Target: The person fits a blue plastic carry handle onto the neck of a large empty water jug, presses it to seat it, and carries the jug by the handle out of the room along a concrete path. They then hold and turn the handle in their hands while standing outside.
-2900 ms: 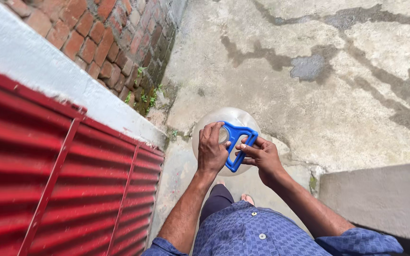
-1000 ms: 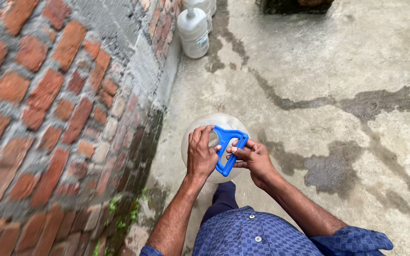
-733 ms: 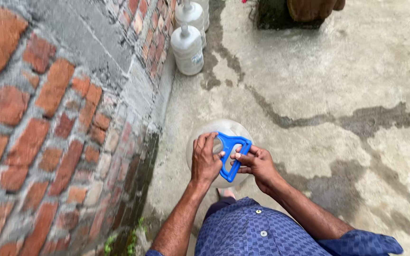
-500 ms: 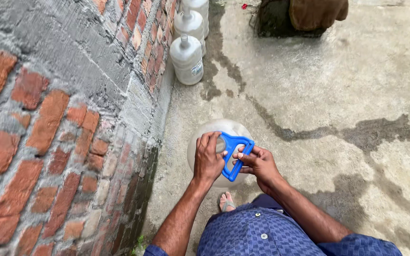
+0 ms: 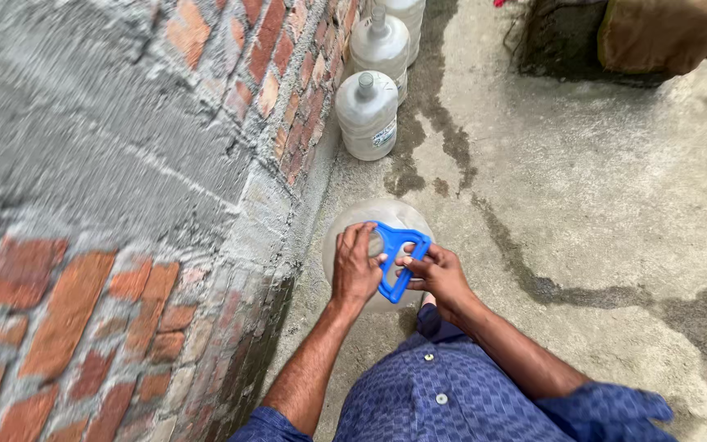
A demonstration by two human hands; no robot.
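I carry a large translucent water jug (image 5: 363,223) in front of me, seen from above. A blue plastic handle (image 5: 397,260) sits on its neck. My left hand (image 5: 354,266) grips the left side of the handle and the jug's top. My right hand (image 5: 435,274) holds the handle's right side, fingers curled round it. The jug hangs above the concrete floor, close to the brick wall on my left.
A brick wall (image 5: 124,205) with a grey mortar band runs along the left. Ahead, several similar jugs (image 5: 367,115) stand in a row by the wall's foot. A dark stone block with brown cloth (image 5: 664,37) lies at the top right. The concrete floor (image 5: 615,205) has damp cracks.
I have moved forward along the wall, past a red metal sheet. The row of jugs ahead has come closer. Both hands keep the same hold on the handle.
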